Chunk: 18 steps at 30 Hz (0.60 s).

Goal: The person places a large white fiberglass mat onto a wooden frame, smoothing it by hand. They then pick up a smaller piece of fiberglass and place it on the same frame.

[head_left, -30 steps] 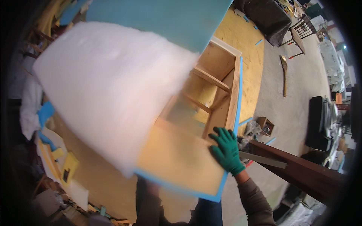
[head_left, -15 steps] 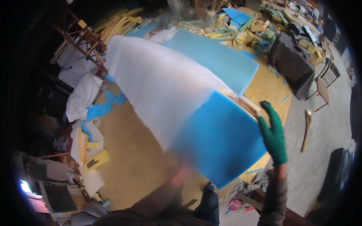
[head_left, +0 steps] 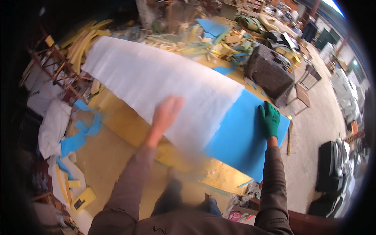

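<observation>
Wadding [head_left: 160,80] stretches white to the left, the blue foam [head_left: 246,135] showing bare at its right end. From where I stand, the green-gloved right hand [head_left: 269,120] rests on that foam, fingers straight, thumb apart, gripping nothing. The bare left hand [head_left: 167,111] blurs over the wadding; how open, or whether touching, I cannot tell.

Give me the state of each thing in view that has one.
White fluffy batting sheet, spread out
Flat blue foam sheet, exposed beside the batting
Bare left hand, blurred over the batting; contact unclear
Green-gloved right hand, open on the blue foam
Curling blue foam strips, lying loose
Brown slat-backed chair, standing upright
</observation>
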Tool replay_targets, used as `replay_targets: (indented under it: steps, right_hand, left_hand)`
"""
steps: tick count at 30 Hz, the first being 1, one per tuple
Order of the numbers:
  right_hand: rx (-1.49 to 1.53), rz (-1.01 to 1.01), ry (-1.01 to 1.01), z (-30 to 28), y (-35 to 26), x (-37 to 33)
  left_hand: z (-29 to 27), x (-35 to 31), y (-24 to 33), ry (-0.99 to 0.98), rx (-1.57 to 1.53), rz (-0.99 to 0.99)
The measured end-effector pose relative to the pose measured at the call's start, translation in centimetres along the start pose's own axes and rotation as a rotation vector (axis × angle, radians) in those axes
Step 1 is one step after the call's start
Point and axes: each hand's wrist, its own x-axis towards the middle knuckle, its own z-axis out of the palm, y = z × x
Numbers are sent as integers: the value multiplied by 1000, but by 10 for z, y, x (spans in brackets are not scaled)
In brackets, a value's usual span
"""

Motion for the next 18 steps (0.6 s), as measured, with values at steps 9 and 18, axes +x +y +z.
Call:
replay_targets:
  steps: [9,18]
  right_hand:
    - [-31,92,-55,68,84,92]
    - [44,191,-134,122,150,171]
  left_hand:
    - [89,185,-84,-227,672,207]
    - [149,251,-87,-185,618,228]
